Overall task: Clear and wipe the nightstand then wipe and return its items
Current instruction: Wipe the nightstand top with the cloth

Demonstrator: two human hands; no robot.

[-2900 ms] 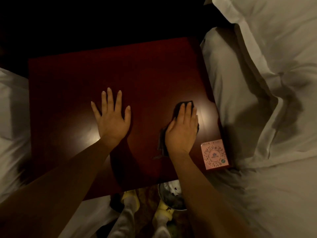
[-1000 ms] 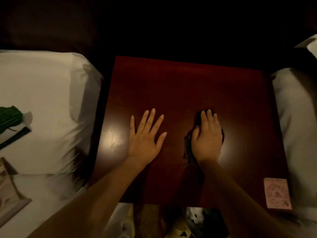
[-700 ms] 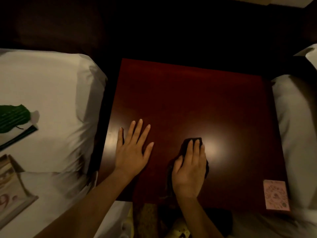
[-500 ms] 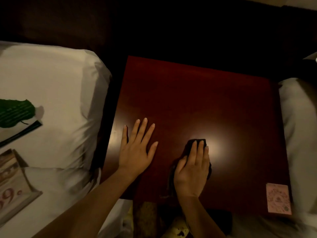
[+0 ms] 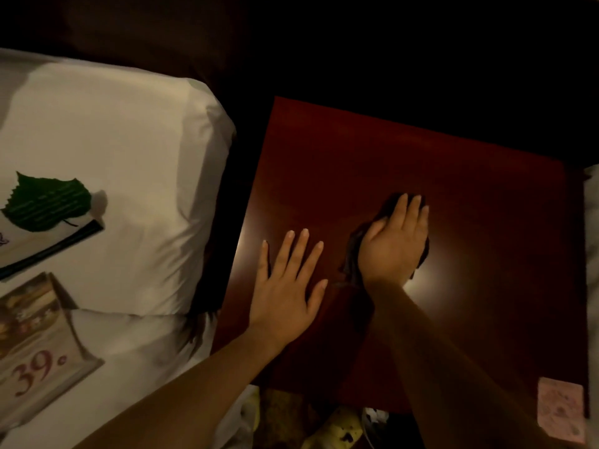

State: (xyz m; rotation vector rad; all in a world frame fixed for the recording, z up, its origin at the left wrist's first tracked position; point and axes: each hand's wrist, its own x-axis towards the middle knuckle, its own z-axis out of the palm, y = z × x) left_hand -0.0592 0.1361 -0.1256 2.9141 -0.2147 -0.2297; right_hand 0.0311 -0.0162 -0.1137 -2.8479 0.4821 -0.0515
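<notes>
The dark red nightstand top [image 5: 470, 205] fills the middle and right of the head view. My left hand [image 5: 287, 286] lies flat on it near its left edge, fingers spread, holding nothing. My right hand [image 5: 397, 243] presses palm-down on a dark cloth [image 5: 353, 254], which shows around the fingers and wrist. A pink card [image 5: 560, 409] lies on the nightstand's near right corner. On the bed to the left lie a green leaf-shaped card [image 5: 47, 202], a dark-edged booklet [image 5: 52, 251] and a printed stand card with "39" [image 5: 35, 351].
A white pillow [image 5: 129, 176] and bedding lie to the left of the nightstand, and white bedding [image 5: 591, 222] touches its right side. Dark headboard or wall runs behind. Below the near edge are yellow slippers [image 5: 337, 426] and a bin rim [image 5: 372, 419].
My right hand has slid the cloth away from the near edge toward the middle of the top. My left hand stays flat near the left edge. The view has shifted left.
</notes>
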